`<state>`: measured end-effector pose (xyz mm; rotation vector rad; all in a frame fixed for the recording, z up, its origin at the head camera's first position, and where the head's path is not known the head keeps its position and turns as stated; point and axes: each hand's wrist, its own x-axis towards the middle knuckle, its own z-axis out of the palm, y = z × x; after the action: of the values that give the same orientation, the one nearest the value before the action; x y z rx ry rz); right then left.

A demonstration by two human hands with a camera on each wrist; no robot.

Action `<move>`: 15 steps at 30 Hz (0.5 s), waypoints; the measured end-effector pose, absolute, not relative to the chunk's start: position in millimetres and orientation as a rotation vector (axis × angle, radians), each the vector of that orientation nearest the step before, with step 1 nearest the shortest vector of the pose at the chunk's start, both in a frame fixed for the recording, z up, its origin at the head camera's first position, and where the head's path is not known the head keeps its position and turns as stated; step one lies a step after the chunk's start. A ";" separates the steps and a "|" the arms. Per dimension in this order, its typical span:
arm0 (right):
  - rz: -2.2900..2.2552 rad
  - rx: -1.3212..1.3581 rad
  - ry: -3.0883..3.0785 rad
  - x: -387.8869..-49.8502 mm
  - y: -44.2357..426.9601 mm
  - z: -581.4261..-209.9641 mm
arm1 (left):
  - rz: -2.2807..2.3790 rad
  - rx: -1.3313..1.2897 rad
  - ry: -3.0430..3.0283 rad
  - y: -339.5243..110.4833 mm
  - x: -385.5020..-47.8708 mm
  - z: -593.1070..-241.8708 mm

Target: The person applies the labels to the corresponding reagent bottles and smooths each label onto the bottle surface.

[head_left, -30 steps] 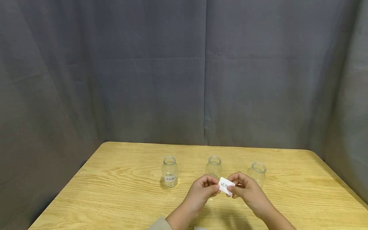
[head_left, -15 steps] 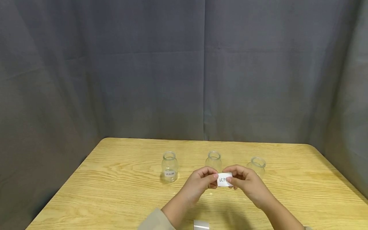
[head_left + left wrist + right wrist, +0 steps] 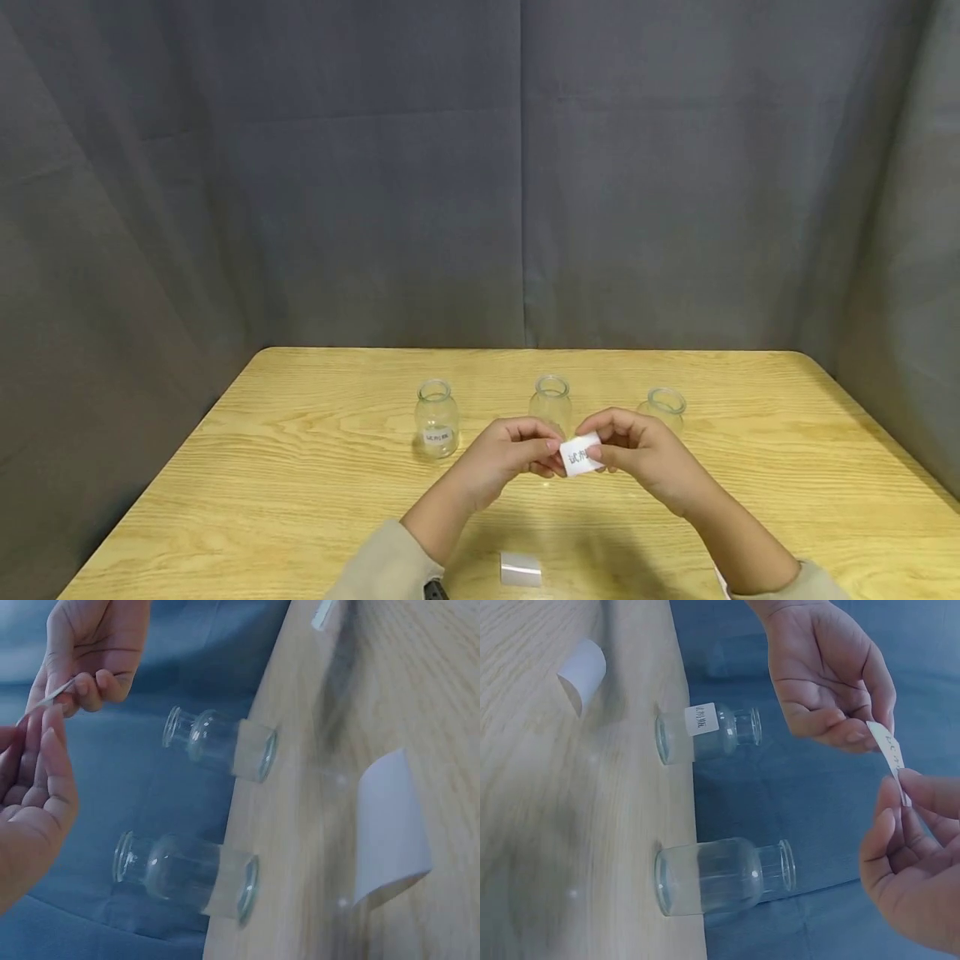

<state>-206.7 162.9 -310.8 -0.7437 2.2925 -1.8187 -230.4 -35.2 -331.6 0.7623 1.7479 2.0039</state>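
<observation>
A small white label (image 3: 576,457) with black printed characters is held up over the table between both hands. My left hand (image 3: 498,462) pinches its left edge between thumb and fingers. At the other side my right hand (image 3: 656,462) grips it, the thumb covering part of the print. The right wrist view shows the label (image 3: 887,746) nearly edge-on and slightly bent. Behind the hands stand a middle glass jar (image 3: 551,402) and a right glass jar (image 3: 666,406), their lower parts hidden by the hands in the head view.
Farther left, an upright glass jar (image 3: 437,412) bears a similar printed label. A curled pale slip (image 3: 520,570) lies on the wooden table (image 3: 300,483) near its front. Another white edge (image 3: 722,582) shows beside the right forearm. A grey curtain (image 3: 390,208) hangs behind the table.
The label has turned between the fingers, tilting one way and then back, while both hands keep hold. The head view has shifted, bringing the curled slip fully into sight.
</observation>
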 end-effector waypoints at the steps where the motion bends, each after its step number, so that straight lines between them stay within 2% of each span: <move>1: -1.816 -0.748 2.286 -206.8 162.8 -309.7 | 1.989 0.778 1.747 -36.4 -230.9 -330.7; 15: -1.788 -0.750 2.227 -208.1 162.9 -307.0 | 1.965 0.834 1.701 -42.8 -232.1 -328.5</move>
<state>-208.1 162.9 -307.0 -0.7499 2.2266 -1.7883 -232.1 -42.8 -328.5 0.8337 1.7010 1.9646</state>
